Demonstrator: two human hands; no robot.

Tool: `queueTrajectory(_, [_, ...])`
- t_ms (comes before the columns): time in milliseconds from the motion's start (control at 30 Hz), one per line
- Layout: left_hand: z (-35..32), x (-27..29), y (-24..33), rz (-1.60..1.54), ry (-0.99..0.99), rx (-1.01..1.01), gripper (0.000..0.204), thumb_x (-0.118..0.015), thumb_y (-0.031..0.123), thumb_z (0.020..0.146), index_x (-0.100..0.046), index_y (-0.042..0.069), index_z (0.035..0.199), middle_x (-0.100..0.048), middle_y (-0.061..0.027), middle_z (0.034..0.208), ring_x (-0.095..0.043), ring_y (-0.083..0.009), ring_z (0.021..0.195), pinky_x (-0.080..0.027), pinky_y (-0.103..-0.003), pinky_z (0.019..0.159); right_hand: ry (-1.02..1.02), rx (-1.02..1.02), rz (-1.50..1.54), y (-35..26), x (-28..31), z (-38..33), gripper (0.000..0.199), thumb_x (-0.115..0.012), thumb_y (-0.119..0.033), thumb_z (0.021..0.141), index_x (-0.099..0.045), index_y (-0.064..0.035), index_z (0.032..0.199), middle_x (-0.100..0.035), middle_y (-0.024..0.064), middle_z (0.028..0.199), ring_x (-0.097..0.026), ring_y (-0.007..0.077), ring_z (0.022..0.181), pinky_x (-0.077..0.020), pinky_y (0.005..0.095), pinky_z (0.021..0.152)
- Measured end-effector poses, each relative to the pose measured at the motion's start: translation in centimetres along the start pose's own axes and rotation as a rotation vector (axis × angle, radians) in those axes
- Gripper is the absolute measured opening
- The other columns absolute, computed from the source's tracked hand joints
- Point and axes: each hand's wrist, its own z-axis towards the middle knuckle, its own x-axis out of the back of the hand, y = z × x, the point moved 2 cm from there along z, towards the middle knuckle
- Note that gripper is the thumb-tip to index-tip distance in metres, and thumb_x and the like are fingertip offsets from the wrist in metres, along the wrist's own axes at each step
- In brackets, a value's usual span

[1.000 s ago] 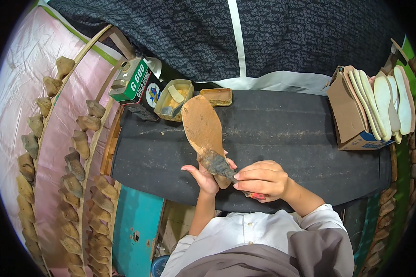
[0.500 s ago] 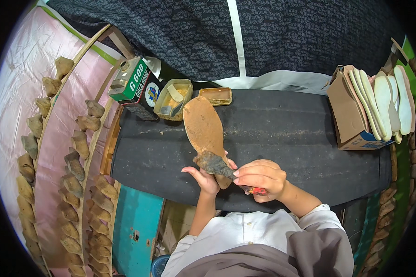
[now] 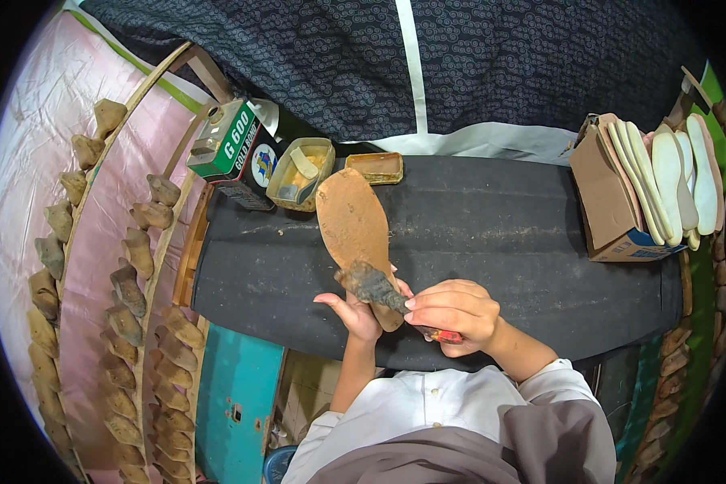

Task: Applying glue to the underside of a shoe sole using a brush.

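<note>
A tan shoe sole (image 3: 352, 216) is tilted over the table, its broad end pointing away from me. My left hand (image 3: 361, 321) holds it from below near the narrow end; the thumb sticks out to the left and the other fingers are mostly hidden behind the sole. In my right hand (image 3: 462, 313), a brush (image 3: 373, 287) is gripped between thumb and fingers. Dark, crusted matter covers its head, and a bit of red shows on the handle. The brush head lies across the middle of the sole, apparently touching it.
The black-covered table (image 3: 492, 226) carries a green and black metal can (image 3: 238, 157), a tub (image 3: 302, 177) with a scraper in it and a shallow yellowish tin (image 3: 375, 168). At right stands a cardboard box (image 3: 609, 189) of pale soles. Racks of wooden shoe lasts (image 3: 129, 286) flank the table.
The brush head and both hands have shifted very slightly left. The sole has moved a little with them and stays in my left hand.
</note>
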Motion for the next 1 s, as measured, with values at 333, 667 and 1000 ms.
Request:
queueTrajectory(333, [-0.3,0.1,-0.2,0.193,0.152,-0.066,0.104,-0.005,0.085,0.068,-0.044,0.001,0.117,-0.055,-0.0152,0.097,-0.058,-0.0262,0.077,-0.049,-0.038,0.067,0.017,0.029,0.012,0.5,-0.4,0.3,0.019,-0.068,-0.005,0.067,-0.066,-0.0025,0.086,-0.064,0.0110,0.090,-0.065,0.0238,0.073,-0.0527,0.0295,0.060])
queueTrajectory(667, [0.1,-0.5,1.4,-0.051,-0.027,-0.030,0.105,-0.004,0.084,0.068,-0.044,-0.004,0.112,-0.053,-0.0148,0.086,-0.058,-0.0289,0.059,-0.049,-0.037,0.049,-0.215,0.083,0.112,-0.3,0.7,-0.9,0.021,-0.065,-0.003,0.066,-0.066,0.0000,0.087,-0.065,0.0116,0.084,-0.064,0.0221,0.070,-0.0535,0.0291,0.061])
queueTrajectory(1000, [0.4,-0.6,1.4,-0.012,-0.133,0.013,0.061,-0.016,0.051,0.091,-0.044,0.002,0.113,-0.050,-0.0144,0.097,-0.056,-0.0251,0.074,-0.047,-0.039,0.061,-0.133,0.164,-0.005,-0.1,0.1,-1.0,0.021,-0.067,-0.006,0.067,-0.066,-0.0022,0.088,-0.064,0.0104,0.091,-0.064,0.0205,0.076,-0.0545,0.0291,0.065])
